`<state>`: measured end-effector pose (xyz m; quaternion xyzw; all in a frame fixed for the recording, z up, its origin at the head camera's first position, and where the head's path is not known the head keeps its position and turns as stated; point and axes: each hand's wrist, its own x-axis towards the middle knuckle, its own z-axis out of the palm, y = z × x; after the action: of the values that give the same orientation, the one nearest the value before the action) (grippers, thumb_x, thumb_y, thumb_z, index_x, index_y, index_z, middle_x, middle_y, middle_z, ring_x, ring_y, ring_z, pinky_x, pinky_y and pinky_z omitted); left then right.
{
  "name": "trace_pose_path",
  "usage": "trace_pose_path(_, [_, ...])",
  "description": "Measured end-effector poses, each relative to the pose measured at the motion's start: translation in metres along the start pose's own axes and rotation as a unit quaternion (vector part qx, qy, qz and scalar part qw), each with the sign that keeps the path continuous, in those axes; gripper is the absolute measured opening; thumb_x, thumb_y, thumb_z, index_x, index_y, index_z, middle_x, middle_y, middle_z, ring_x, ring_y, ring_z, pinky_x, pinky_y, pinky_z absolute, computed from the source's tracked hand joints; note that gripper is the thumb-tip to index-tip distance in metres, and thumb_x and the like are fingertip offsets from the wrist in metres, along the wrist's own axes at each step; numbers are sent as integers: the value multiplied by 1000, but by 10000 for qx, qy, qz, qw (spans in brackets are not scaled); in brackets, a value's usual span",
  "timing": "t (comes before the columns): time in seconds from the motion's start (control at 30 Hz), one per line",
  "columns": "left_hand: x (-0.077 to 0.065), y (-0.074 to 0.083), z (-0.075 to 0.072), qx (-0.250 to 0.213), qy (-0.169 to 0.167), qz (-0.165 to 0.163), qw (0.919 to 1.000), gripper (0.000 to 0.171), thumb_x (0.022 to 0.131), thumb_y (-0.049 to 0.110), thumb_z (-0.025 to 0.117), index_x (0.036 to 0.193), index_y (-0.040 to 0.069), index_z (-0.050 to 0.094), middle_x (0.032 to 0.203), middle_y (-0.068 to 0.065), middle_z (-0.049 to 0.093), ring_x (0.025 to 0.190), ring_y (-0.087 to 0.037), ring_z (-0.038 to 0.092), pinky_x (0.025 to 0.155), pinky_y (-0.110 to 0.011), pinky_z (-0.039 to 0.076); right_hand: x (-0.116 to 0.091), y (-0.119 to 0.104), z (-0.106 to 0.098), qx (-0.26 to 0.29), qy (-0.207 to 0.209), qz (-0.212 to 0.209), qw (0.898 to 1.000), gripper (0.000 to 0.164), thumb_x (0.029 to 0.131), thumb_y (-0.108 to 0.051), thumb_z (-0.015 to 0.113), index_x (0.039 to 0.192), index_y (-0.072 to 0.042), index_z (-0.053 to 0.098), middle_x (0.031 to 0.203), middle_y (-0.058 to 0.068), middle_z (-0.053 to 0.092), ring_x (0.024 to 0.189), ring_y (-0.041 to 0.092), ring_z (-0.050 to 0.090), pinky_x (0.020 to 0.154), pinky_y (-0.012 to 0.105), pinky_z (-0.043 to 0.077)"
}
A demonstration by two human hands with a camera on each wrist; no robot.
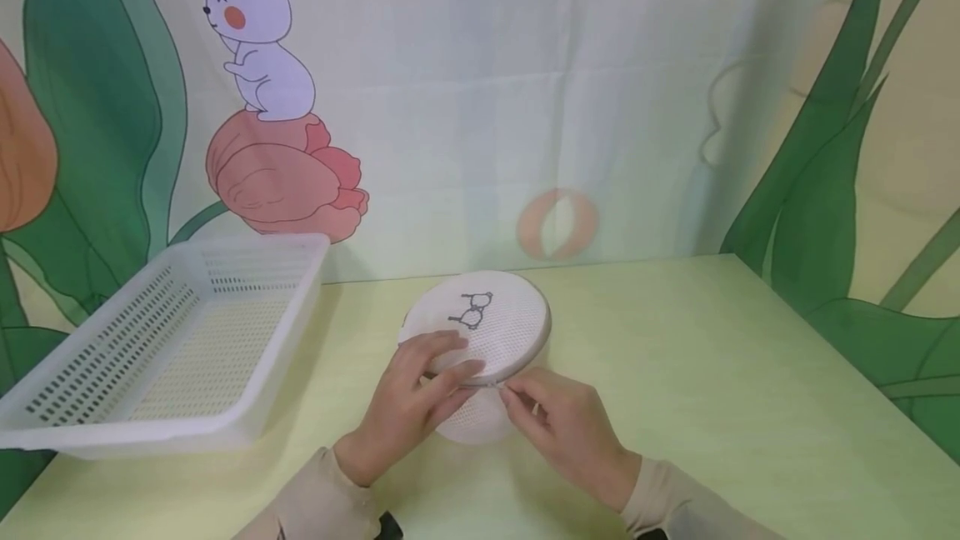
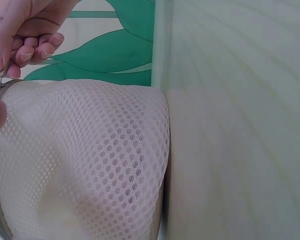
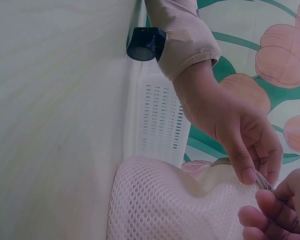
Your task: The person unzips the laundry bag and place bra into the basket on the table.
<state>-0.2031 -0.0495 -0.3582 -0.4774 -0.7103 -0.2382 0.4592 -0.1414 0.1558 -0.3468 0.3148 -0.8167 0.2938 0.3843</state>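
Observation:
A round white mesh laundry bag stands on the table, its flat lid printed with a dark bra-like outline and edged by a grey zipper. My left hand lies over the near left of the lid; in the right wrist view its thumb and fingers pinch the rim beside the zipper. Close by on the right, my right hand pinches the small metal zipper pull between thumb and forefinger. The mesh side looks soft and slightly dented in the left wrist view.
A white plastic basket with slotted walls sits to the left on the pale green table. Behind the table hangs a cloth backdrop printed with a rabbit and plants. A dark wrist camera is strapped at the left sleeve.

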Motion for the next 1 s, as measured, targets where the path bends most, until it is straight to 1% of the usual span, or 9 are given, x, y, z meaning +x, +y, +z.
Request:
trace_pose_path(0.23, [-2, -1, 0, 24, -34, 16, 10000, 27, 100, 34, 50, 105, 16, 68, 116, -13, 62, 109, -29, 59, 92, -42, 51, 0, -1, 1, -49, -22, 7, 10000, 6, 84, -6, 66, 83, -11, 67, 69, -6, 61, 60, -1, 52, 52, 6, 42])
trace_pose_path(0.47, [-4, -3, -1, 4, -8, 34, 10000, 26, 100, 33, 50, 105, 15, 68, 116, -13, 62, 109, -30, 59, 92, -43, 51, -1, -2, 1, -75, -50, 97, 9999, 6, 83, -5, 66, 82, -11, 67, 69, -7, 58, 61, -2, 51, 54, 5, 42])
trace_pose_path(0.7, [-4, -4, 0, -4, 33, 90, 10000, 26, 100, 33, 50, 106, 15, 68, 116, -13, 62, 109, -30, 59, 91, -43, 51, -1, 0, 1, -78, 1, 20, 10000, 5, 85, -6, 66, 84, -10, 68, 70, -7, 60, 60, -2, 51, 55, 5, 43])
trace_pose_path(0.87, [-4, -4, -1, 33, -1, 78, 10000, 26, 100, 33, 49, 106, 16, 67, 116, -13, 62, 109, -29, 59, 91, -43, 51, -1, 2, 1, -141, 31, -11, 9999, 5, 87, -8, 65, 83, -10, 68, 68, -6, 59, 60, -1, 51, 54, 6, 42])
trace_pose_path(1.0, [-5, -5, -1, 74, -29, 25, 10000, 26, 101, 33, 48, 105, 15, 67, 116, -13, 61, 109, -29, 59, 91, -43, 51, 0, 2, 0, -163, 22, 43, 9999, 4, 85, -7, 66, 83, -10, 68, 69, -6, 60, 59, -1, 51, 54, 6, 42])
